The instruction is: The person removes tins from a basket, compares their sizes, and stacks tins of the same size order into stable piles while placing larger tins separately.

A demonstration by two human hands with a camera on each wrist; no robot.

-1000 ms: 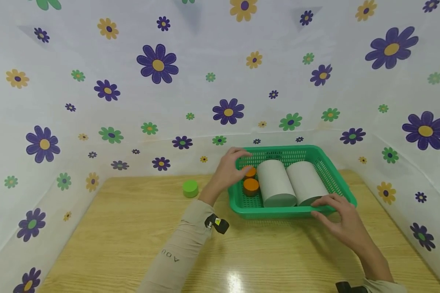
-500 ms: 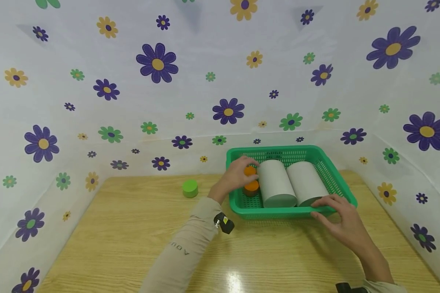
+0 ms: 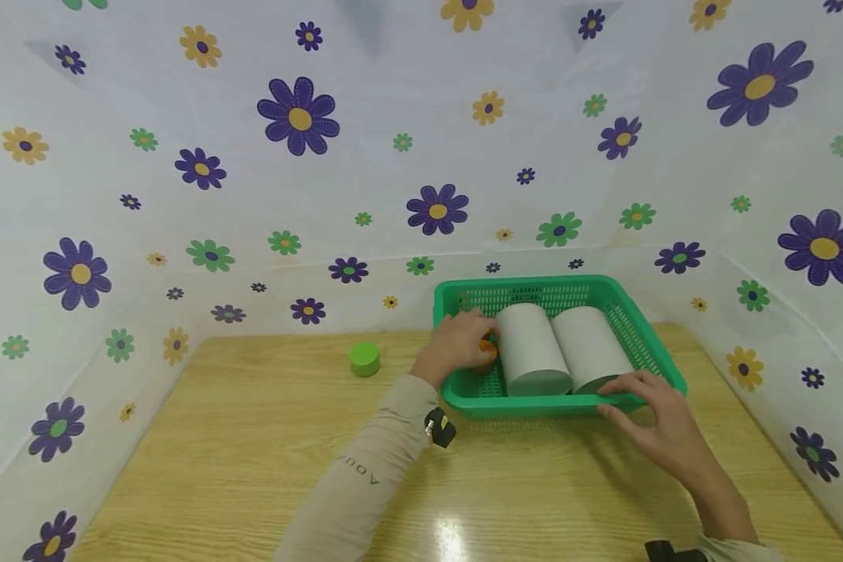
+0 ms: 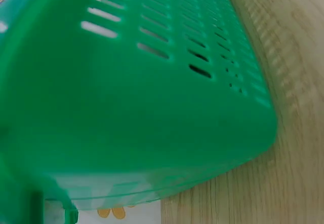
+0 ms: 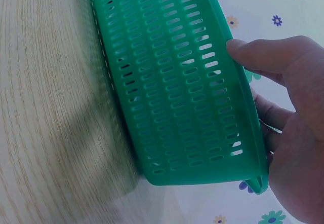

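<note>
Left hand (image 3: 457,343) curled, arm extended forward; right hand (image 3: 649,414) fingers extended

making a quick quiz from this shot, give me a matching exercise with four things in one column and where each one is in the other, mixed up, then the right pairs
Things:
1. green cap
2. orange cap
3. two white rolls
4. right hand

Places:
A. lying side by side in the green basket
B. on the basket's near rim
C. under the left hand, at the basket's left end
D. alone on the wooden table, left of the basket

Pairs: 1-D, 2-C, 3-A, 4-B
</note>
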